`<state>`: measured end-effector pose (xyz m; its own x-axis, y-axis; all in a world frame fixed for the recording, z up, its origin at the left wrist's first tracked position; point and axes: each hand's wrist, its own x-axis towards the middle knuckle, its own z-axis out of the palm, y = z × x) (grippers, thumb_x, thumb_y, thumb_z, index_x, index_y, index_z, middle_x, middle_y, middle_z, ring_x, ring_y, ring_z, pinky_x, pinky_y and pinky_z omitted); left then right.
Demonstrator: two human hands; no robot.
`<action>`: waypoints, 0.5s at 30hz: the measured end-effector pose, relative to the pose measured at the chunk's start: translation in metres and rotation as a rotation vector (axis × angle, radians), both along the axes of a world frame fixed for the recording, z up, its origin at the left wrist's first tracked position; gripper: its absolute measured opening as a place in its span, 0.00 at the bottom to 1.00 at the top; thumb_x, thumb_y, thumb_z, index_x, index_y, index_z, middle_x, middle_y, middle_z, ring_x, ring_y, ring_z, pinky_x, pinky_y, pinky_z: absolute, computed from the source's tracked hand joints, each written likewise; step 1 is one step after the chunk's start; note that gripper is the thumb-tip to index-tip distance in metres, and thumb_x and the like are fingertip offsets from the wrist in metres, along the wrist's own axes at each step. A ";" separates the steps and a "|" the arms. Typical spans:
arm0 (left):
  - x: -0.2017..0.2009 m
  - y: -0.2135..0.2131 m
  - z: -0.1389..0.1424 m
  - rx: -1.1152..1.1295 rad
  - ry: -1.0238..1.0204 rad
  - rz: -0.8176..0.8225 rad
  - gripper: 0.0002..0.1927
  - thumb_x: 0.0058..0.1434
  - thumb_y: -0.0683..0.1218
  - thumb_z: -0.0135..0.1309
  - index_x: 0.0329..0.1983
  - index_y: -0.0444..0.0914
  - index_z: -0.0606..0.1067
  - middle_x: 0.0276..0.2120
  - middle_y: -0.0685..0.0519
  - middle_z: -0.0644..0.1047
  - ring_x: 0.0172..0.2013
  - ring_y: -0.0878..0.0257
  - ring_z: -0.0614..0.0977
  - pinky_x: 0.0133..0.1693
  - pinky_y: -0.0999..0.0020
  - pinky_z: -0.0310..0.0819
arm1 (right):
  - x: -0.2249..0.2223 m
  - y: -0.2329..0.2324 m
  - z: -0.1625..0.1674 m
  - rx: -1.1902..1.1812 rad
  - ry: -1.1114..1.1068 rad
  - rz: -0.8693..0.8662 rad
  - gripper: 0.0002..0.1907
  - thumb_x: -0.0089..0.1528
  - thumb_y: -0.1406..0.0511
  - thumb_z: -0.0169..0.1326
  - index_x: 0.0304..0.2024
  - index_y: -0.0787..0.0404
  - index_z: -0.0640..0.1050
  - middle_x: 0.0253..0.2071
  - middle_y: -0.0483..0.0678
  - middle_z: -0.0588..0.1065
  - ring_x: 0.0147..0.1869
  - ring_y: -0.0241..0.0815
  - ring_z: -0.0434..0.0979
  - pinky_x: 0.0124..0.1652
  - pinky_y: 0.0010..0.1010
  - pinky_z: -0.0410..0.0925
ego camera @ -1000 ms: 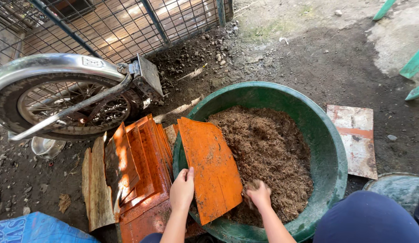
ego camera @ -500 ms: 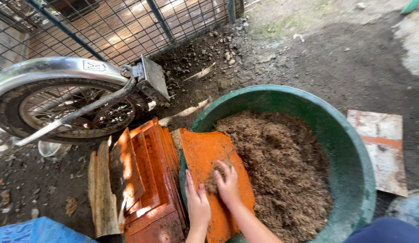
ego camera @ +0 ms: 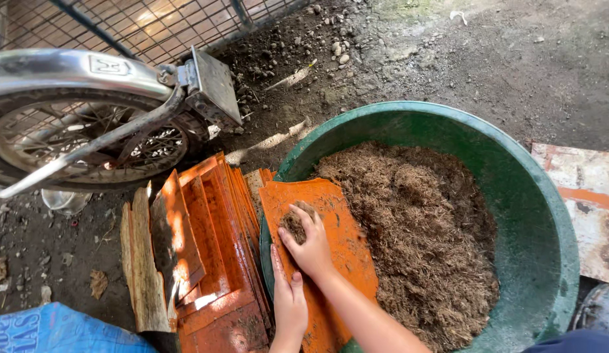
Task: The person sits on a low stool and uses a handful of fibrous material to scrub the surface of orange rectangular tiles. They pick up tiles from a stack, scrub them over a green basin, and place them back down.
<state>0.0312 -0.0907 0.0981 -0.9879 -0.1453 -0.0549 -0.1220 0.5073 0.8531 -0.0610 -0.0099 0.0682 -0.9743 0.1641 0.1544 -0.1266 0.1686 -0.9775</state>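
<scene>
Since half a second earlier, the view had slid in closer and the right hand (ego camera: 311,245) had pushed its clump of brown fibre (ego camera: 293,224) a bit further up the orange sheet (ego camera: 321,255).

Going by the big green basin (ego camera: 514,176): it sat on the dirt ground, roughly half full of shredded brown fibre (ego camera: 422,229) heaped toward its middle. That orange sheet leaned over the basin's left rim, one end inside and one outside, so I'd guess anything that slid off dropped back into the basin. Left of the basin, a stack of orange sheets (ego camera: 216,261) stood on edge, leaning together, probably to keep them handy. Further left and up from the basin was a motorbike wheel (ego camera: 88,140) under a chrome mudguard.

Right hand was curled loosely over the clump, pressing it flat onto the sheet rather than gripping it. Left hand (ego camera: 288,297) lay open and flat on the sheet's lower edge, just inside the basin's left rim, looked like it was steadying it.
</scene>
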 end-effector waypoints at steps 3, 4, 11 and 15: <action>0.002 0.009 0.012 -0.021 -0.012 -0.036 0.36 0.73 0.50 0.37 0.79 0.38 0.40 0.78 0.44 0.49 0.75 0.51 0.54 0.69 0.59 0.49 | -0.037 0.016 -0.006 -0.098 -0.007 0.092 0.27 0.61 0.53 0.59 0.62 0.51 0.76 0.65 0.53 0.71 0.68 0.54 0.73 0.66 0.45 0.65; 0.003 0.013 0.015 -0.033 -0.011 -0.046 0.35 0.73 0.48 0.37 0.79 0.38 0.40 0.78 0.44 0.48 0.75 0.50 0.54 0.68 0.59 0.50 | -0.054 0.021 -0.011 -0.108 0.012 0.118 0.25 0.63 0.55 0.58 0.62 0.52 0.77 0.68 0.53 0.69 0.70 0.55 0.70 0.66 0.45 0.63; 0.000 0.026 0.031 0.023 -0.237 0.005 0.39 0.68 0.42 0.36 0.79 0.46 0.37 0.78 0.50 0.53 0.62 0.56 0.76 0.55 0.66 0.72 | -0.129 0.050 -0.072 -0.142 -0.087 0.006 0.20 0.65 0.58 0.53 0.57 0.57 0.78 0.64 0.51 0.72 0.67 0.51 0.73 0.60 0.40 0.71; 0.000 0.023 0.030 -0.041 -0.118 -0.044 0.38 0.71 0.41 0.41 0.78 0.43 0.38 0.77 0.45 0.51 0.68 0.52 0.69 0.56 0.62 0.70 | -0.119 0.073 -0.113 0.069 -0.153 -0.118 0.20 0.68 0.59 0.50 0.60 0.60 0.77 0.66 0.55 0.71 0.69 0.56 0.69 0.63 0.44 0.63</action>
